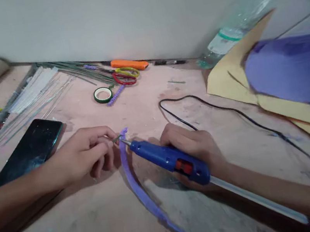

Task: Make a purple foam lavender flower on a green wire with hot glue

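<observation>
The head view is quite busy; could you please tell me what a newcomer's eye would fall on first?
The blue plastic glue gun in the person's right grip would probably stand out first, near the centre, its metal nozzle by a curving purple strip. Next come the bright-orange elongated plastic tool at top centre and the broad purple sheet at far right.

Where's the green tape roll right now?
In the head view, the green tape roll lies left of centre on the table, beside the purple stick, beyond the left hand.
</observation>
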A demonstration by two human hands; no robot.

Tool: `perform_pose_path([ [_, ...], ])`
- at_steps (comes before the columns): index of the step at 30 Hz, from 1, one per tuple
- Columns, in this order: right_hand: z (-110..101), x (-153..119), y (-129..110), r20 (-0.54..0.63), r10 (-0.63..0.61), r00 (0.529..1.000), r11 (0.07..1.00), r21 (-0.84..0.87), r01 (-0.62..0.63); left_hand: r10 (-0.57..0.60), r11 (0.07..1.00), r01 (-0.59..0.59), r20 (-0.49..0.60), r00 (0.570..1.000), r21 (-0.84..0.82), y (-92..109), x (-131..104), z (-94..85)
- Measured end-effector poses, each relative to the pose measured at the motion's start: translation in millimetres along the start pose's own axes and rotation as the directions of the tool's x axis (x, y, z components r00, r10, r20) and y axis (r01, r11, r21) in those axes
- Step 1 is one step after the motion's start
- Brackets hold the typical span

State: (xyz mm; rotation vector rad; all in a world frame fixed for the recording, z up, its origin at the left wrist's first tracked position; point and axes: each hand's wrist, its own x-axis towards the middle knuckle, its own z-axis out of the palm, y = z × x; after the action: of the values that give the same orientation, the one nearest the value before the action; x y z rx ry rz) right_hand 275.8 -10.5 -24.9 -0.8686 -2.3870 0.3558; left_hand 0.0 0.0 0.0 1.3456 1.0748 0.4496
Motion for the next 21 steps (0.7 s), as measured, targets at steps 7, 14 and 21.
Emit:
perform_pose_path([
  [7, -0.9, -0.8, -2.6, 0.008, -0.018, 1.000, 1.000, -0.006, 0.018, -0.005, 1.000, 0.004, -0.020, 1.000, -0.016, -0.3, -1.1, -0.1],
  [14, -0.6, -1.3, -1.7, 0.013, -0.018, 1.000, 1.000, 0.003, 0.018, 0.006, 1.000, -0.006, -0.023, 1.000, -0.015, -0.7, 0.0, -1.1],
  [21, 1.6, -2.3, -1.1, 0.021, -0.016, 1.000, 1.000, -0.019, 0.016, -0.005, 1.000, 0.005, -0.028, 1.000, -0.010, -2.6, 0.5, -1.5],
])
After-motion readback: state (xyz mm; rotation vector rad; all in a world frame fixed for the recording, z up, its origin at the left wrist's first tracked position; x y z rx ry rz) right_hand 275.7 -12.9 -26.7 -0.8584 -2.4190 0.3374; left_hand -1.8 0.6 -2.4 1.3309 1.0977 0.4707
